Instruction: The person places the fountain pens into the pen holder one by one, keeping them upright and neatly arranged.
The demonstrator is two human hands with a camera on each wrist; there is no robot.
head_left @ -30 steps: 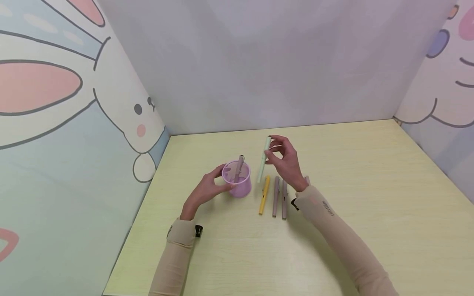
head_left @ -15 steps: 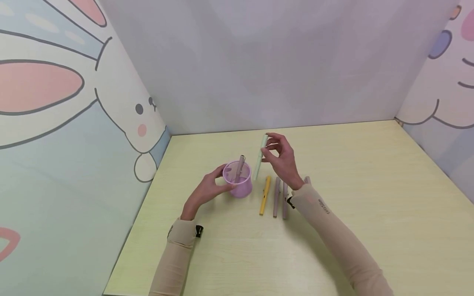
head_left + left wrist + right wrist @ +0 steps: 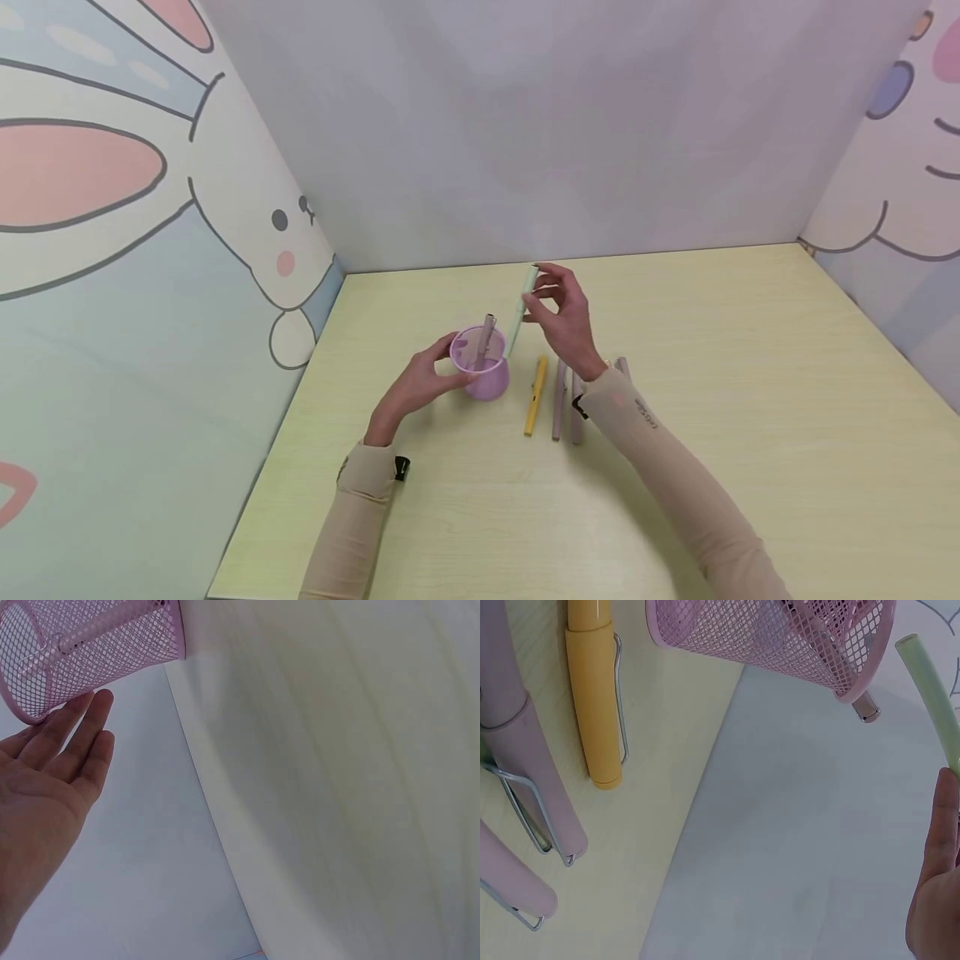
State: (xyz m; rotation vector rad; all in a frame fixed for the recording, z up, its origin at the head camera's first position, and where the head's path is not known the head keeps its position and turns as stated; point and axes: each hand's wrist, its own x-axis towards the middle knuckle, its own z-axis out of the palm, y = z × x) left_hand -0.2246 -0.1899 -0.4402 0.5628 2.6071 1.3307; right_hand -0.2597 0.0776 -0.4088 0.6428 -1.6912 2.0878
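Observation:
My left hand (image 3: 420, 383) holds a pink-purple mesh pen cup (image 3: 491, 387), thumb at its near side and fingers round the far left. In the left wrist view the fingertips touch the cup's mesh wall (image 3: 112, 656). One mauve pen (image 3: 486, 337) leans inside, its end above the rim. Between thumb and fingers my right hand (image 3: 567, 327) pinches a mint green pen (image 3: 529, 282) by its upper part. That pen slants, its lower end overlapping the cup's right rim in the head view. In the right wrist view the green pen's end (image 3: 930, 682) shows beside the cup mouth.
A yellow pen (image 3: 535, 396) lies right of the cup on the pale wooden table (image 3: 450, 517). Beside it lie two mauve pens (image 3: 559, 404), and another mauve pen (image 3: 623, 365) is partly hidden behind the right forearm. A pale wall (image 3: 525, 150) stands behind the table.
My right hand has moved left and slightly away from me with the green pen, bringing its lower end to the cup's rim. The left hand and cup have stayed in place.

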